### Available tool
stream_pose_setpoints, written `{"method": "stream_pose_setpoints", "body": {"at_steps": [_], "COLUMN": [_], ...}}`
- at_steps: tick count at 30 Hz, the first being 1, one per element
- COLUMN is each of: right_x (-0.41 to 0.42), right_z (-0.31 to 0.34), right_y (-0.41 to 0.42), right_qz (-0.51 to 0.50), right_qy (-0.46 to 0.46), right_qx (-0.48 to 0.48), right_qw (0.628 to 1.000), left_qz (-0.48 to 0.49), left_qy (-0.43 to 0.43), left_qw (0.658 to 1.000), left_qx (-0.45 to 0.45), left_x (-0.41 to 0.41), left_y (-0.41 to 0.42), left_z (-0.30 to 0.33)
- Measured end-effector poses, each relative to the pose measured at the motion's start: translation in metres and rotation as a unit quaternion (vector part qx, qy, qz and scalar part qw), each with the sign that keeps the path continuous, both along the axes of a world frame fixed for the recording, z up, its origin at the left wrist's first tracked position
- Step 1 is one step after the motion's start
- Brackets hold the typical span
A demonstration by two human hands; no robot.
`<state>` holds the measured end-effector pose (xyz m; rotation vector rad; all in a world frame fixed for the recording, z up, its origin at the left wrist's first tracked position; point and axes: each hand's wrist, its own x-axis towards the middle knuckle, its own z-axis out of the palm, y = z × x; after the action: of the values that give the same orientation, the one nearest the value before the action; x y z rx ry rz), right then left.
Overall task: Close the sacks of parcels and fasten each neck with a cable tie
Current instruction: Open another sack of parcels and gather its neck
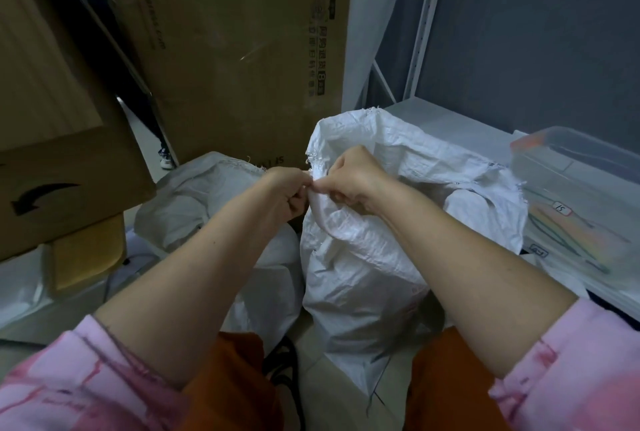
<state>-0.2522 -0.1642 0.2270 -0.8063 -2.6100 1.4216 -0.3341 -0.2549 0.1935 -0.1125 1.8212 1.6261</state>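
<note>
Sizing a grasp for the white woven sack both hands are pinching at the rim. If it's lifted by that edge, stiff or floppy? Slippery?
The white woven sack is probably floppy: its wall creases and folds under the left hand and right hand. Its weave looks glossy, so likely slick. Its frayed rim may shed threads. The bulging body suggests contents would sag when lifted.

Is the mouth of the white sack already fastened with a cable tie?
No, the white sack gapes open behind the left hand and right hand, which pinch its edge; no tie shows.
</note>
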Motion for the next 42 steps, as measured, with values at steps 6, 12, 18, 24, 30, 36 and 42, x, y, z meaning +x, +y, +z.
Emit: {"method": "stream_pose_setpoints", "body": {"at_steps": [6,12,18,24,30,36,42], "right_x": [-0.002,0.006,-0.014,-0.033,-0.037,-0.049,-0.040], "right_z": [-0.022,-0.013,-0.008,-0.018,-0.006,0.000,-0.005], "right_y": [-0.022,-0.019,0.020,0.030,0.030,0.030,0.048], "right_qz": [0.032,0.139,0.080,0.144,0.136,0.118,0.111], "right_qy": [0.007,0.064,0.103,0.047,0.024,-0.005,0.152], "right_qx": [0.211,0.201,0.466,0.441,0.226,0.173,0.411], "right_qw": [0.977,0.967,0.875,0.885,0.964,0.978,0.892], "left_qz": [0.034,0.020,-0.069,-0.232,-0.173,-0.234,-0.195], "left_qy": [0.157,0.069,0.062,0.110,0.387,0.473,0.405], "left_qw": [0.985,0.996,0.992,0.955,0.861,0.790,0.844], "left_qx": [-0.066,-0.052,-0.089,-0.150,-0.281,-0.314,-0.291], "left_x": [-0.009,-0.019,-0.023,-0.034,-0.023,-0.009,-0.037], "left_y": [0.003,-0.001,-0.017,-0.038,-0.025,-0.001,-0.006], "left_z": [0.014,0.001,-0.003,0.001,0.022,0.012,0.010]}}
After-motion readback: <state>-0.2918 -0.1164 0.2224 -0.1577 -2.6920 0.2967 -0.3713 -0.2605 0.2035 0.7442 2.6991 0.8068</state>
